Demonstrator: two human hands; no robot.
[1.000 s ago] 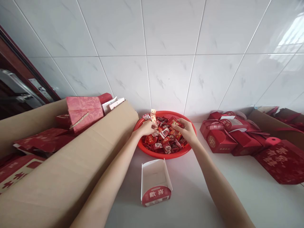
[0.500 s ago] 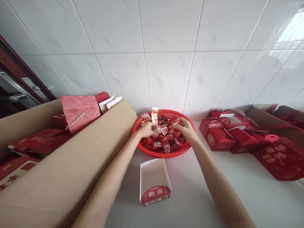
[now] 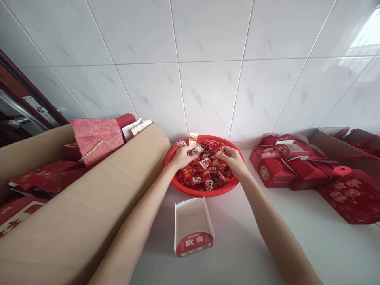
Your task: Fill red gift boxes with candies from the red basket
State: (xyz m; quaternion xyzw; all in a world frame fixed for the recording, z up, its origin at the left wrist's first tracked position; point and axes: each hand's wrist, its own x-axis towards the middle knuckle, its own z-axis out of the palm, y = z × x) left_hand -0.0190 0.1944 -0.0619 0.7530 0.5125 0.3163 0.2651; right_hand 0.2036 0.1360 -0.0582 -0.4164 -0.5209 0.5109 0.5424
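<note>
A red plastic basket (image 3: 204, 193) full of wrapped candies (image 3: 208, 170) stands against the wall. My left hand (image 3: 183, 157) reaches into its left side, thumb and fingers closed on a pale-wrapped candy (image 3: 197, 150). Opposite it, my right hand (image 3: 234, 160) pinches a red-wrapped candy (image 3: 219, 149) between thumb and fingers at the basket's right side. In front of the basket lies an open paper box (image 3: 194, 221), white inside with a red printed end flap. Nothing shows inside this box.
To the left, a long cardboard carton (image 3: 97, 190) holds red gift bags (image 3: 97, 138). Folded red gift boxes (image 3: 276, 172) are heaped on the right of the white counter (image 3: 237, 237), beside another carton (image 3: 335, 150). A tiled wall (image 3: 208, 95) rises behind.
My left hand has moved slightly up and away from me within the basket, with the pale candy. My right hand stays almost in place with the red candy.
</note>
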